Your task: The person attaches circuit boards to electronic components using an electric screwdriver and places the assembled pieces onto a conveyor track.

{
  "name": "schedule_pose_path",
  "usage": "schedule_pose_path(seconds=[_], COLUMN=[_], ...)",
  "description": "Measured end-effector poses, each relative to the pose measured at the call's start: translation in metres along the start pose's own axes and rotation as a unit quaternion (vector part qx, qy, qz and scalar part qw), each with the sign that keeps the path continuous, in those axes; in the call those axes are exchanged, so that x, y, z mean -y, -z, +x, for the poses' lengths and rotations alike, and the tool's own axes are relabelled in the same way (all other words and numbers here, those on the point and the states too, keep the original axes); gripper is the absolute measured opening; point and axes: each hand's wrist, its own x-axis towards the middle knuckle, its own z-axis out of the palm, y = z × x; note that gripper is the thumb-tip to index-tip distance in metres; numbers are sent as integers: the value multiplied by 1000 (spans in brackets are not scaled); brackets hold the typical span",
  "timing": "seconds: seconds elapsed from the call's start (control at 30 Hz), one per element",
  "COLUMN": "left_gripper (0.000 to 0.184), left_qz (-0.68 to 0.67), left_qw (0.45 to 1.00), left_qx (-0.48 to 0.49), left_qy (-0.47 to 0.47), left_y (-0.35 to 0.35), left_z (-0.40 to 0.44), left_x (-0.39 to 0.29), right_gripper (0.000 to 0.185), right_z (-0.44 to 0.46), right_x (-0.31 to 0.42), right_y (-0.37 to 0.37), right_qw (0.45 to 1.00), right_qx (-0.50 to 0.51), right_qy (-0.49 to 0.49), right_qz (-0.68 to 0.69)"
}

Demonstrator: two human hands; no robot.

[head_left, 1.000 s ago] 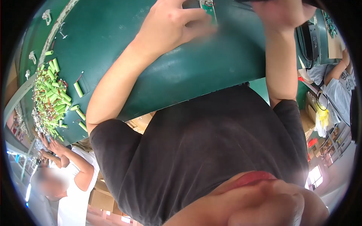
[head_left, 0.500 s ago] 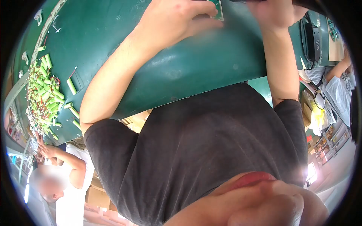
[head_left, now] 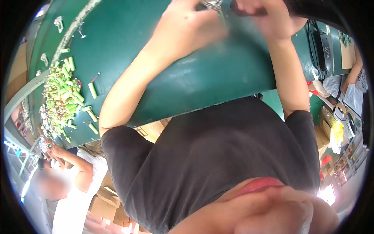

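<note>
My left hand is at the top of the view, over the green tabletop. Its fingers are closed on a small circuit board, of which a thin green edge shows; motion blurs the fingertips. A shiny silver part shows beside those fingers at the frame's top edge, and I cannot tell whether it belongs to the board. My right hand is to the right, its fingers curled around something dark that is mostly hidden and blurred.
Left lies a pile of green cylindrical battery cells with red wires; one wired cell lies apart. A black box with cables is at right. Co-workers sit at both sides, one in a white shirt. Cardboard boxes stand below.
The view has shifted, so the cell pile appears farther right. My left hand has tilted the board; its green face, plain before, is now a sliver, and the silver part shows.
</note>
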Motion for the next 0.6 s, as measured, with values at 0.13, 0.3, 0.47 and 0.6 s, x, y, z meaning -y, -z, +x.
schedule_pose_path(seconds=[0.13, 0.3, 0.47, 0.6], left_gripper=[32, 48, 43, 27], left_qz=[98, 157, 250, 273], left_qw=[990, 980, 965, 961], left_qx=[-51, -43, -74, -11], left_qy=[83, 110, 5, 44], left_y=[42, 83, 74, 50], left_z=[33, 78, 113, 138], left_x=[33, 155, 211, 186], right_gripper=[44, 19, 23, 30], right_z=[-8, -4, -3, -8], right_x=[-4, -6, -1, 3], right_y=[-1, -5, -7, -1], right_qw=[997, 991, 989, 979], right_qx=[-25, 12, 8, 33], right_qy=[-55, -45, -64, -153], right_qz=[-45, -127, -136, -131])
